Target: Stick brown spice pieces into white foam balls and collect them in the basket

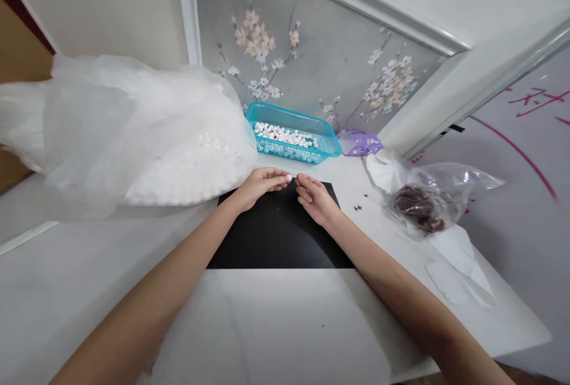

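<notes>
My left hand (260,186) rests at the far edge of a black mat (278,236) with its fingers pinched on a small white bead (289,178). My right hand (314,198) lies close beside it on the mat, fingers curled inward, fingertips almost touching the left ones; what it holds, if anything, is hidden. Just behind the hands stands a turquoise basket (327,146) holding several white beads. A large clear plastic bag (133,135) full of white beads bulges to the left of my left hand.
A white table (285,319) carries everything. At the right lie a clear bag of dark brown bits (421,207), crumpled white plastic (385,168), white paper pieces (454,266) and a purple packet (358,141). A flowered wall panel stands behind.
</notes>
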Demonstrator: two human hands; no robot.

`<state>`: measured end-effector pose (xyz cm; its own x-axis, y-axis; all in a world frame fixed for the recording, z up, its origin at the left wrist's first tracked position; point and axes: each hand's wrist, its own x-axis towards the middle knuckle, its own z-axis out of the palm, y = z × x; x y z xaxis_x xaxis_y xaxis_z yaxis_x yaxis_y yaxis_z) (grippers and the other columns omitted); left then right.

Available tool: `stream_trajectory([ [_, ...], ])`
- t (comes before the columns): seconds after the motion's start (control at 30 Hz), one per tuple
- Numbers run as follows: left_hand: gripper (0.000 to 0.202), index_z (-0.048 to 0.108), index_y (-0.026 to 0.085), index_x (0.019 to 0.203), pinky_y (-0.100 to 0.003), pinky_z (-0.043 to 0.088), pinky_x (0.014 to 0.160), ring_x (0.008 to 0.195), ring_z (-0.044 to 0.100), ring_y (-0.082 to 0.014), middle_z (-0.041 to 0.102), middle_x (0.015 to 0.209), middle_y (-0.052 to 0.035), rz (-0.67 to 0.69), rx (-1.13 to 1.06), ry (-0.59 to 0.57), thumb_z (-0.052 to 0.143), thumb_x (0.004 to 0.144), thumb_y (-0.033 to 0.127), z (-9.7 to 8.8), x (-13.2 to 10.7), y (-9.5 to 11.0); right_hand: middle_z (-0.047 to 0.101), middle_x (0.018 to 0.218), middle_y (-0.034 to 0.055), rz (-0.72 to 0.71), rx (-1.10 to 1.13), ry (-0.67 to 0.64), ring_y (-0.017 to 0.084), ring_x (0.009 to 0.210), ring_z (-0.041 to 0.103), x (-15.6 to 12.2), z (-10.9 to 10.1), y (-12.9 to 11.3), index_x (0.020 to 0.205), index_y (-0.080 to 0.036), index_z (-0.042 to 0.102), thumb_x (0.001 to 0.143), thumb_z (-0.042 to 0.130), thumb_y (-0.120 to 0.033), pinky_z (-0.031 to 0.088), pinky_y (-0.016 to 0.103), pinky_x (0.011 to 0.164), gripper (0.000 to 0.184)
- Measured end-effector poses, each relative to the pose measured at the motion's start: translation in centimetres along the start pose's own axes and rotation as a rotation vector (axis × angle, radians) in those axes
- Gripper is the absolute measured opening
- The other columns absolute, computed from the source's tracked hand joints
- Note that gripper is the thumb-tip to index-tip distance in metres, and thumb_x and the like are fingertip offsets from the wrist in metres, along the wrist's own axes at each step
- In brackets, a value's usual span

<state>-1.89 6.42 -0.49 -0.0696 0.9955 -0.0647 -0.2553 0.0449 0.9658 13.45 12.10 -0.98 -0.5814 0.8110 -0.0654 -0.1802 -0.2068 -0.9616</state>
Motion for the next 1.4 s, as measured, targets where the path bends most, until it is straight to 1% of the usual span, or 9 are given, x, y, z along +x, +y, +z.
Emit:
stream_trajectory([
  [0.1, 0.030, 0.069, 0.017, 0.087, -0.032, 0.043, 0.086, 0.084, 0.060, -0.0144, 0.069, 0.085, -0.0038, -0.005, 0.020, 0.000, 0.074, 0.062, 0.033, 0.0, 0.0, 0.0, 0.048, 0.070, -0.0057, -0.003, -0.005, 0.006, 0.003, 0.042, 0.019, 0.0, -0.3, 0.0, 0.077, -0.019, 0.055, 0.064, 0.070, -0.042, 0.019, 0.020, 0.036, 0.030],
  [0.23, 0.030, 0.069, 0.016, 0.087, -0.031, 0.043, 0.084, 0.083, 0.060, -0.0143, 0.069, 0.082, -0.0034, 0.006, 0.054, -0.004, 0.074, 0.063, 0.034, 0.0, 0.0, 0.0, 0.046, 0.067, -0.0060, -0.009, -0.001, -0.007, 0.002, 0.042, 0.019, -0.1, 0.0, -0.1, 0.076, -0.019, 0.055, 0.064, 0.070, -0.041, 0.019, 0.019, 0.036, 0.029],
  [0.43, 0.029, 0.068, 0.016, 0.085, -0.031, 0.042, 0.085, 0.083, 0.060, -0.0137, 0.068, 0.083, -0.0032, 0.017, 0.042, -0.012, 0.074, 0.063, 0.034, 0.1, 0.0, 0.0, 0.036, 0.056, -0.0080, -0.021, -0.030, -0.012, 0.003, 0.041, 0.020, -0.4, 0.5, -0.3, 0.073, -0.019, 0.055, 0.065, 0.070, -0.040, 0.021, 0.018, 0.036, 0.027],
  [0.6, 0.029, 0.068, 0.015, 0.083, -0.031, 0.043, 0.082, 0.080, 0.059, -0.0136, 0.067, 0.079, -0.0029, 0.032, 0.064, -0.007, 0.074, 0.063, 0.035, -0.1, 0.0, -0.1, 0.037, 0.054, -0.0083, -0.100, -0.022, 0.043, 0.002, 0.040, 0.025, -0.6, 0.9, 0.0, 0.074, -0.018, 0.057, 0.065, 0.071, -0.038, 0.025, 0.018, 0.036, 0.026],
  [0.77, 0.029, 0.068, 0.014, 0.083, -0.029, 0.043, 0.078, 0.077, 0.059, -0.0119, 0.066, 0.076, -0.0026, 0.034, 0.076, -0.029, 0.073, 0.065, 0.036, -0.3, 0.2, -0.4, 0.037, 0.054, -0.0086, -0.145, -0.013, 0.043, 0.002, 0.040, 0.026, -0.6, 1.0, 0.3, 0.075, -0.018, 0.058, 0.068, 0.071, -0.035, 0.027, 0.017, 0.036, 0.022],
  [0.97, 0.029, 0.070, 0.015, 0.082, -0.029, 0.043, 0.078, 0.075, 0.059, -0.0119, 0.067, 0.076, -0.0029, 0.040, 0.083, -0.042, 0.074, 0.064, 0.037, -0.5, 0.3, -0.6, 0.037, 0.055, -0.0089, -0.148, -0.016, 0.028, 0.002, 0.039, 0.027, -0.6, 0.8, 0.4, 0.075, -0.018, 0.058, 0.068, 0.070, -0.033, 0.027, 0.017, 0.035, 0.020],
  [1.1, 0.027, 0.070, 0.015, 0.081, -0.028, 0.044, 0.077, 0.074, 0.059, -0.0114, 0.067, 0.074, -0.0025, 0.046, 0.080, -0.037, 0.074, 0.064, 0.036, -0.6, 0.3, -0.6, 0.039, 0.057, -0.0092, -0.154, -0.022, 0.028, 0.001, 0.039, 0.027, -0.6, 0.9, 0.5, 0.078, -0.019, 0.056, 0.068, 0.070, -0.032, 0.026, 0.016, 0.034, 0.022],
  [1.27, 0.026, 0.070, 0.015, 0.080, -0.028, 0.043, 0.076, 0.074, 0.058, -0.0112, 0.066, 0.074, -0.0024, 0.057, 0.084, -0.042, 0.073, 0.065, 0.035, -0.7, 0.3, -0.6, 0.037, 0.055, -0.0097, -0.098, -0.034, -0.001, 0.001, 0.039, 0.026, -0.4, 0.8, 0.1, 0.076, -0.018, 0.054, 0.068, 0.070, -0.033, 0.023, 0.015, 0.032, 0.023],
  [1.4, 0.026, 0.069, 0.014, 0.079, -0.028, 0.043, 0.075, 0.072, 0.058, -0.0112, 0.066, 0.073, -0.0025, 0.060, 0.103, -0.042, 0.074, 0.064, 0.035, -0.8, 0.3, -0.6, 0.037, 0.054, -0.0098, -0.063, -0.054, 0.012, 0.001, 0.038, 0.025, -0.3, 0.8, -0.1, 0.074, -0.017, 0.054, 0.065, 0.073, -0.032, 0.021, 0.015, 0.030, 0.025],
])
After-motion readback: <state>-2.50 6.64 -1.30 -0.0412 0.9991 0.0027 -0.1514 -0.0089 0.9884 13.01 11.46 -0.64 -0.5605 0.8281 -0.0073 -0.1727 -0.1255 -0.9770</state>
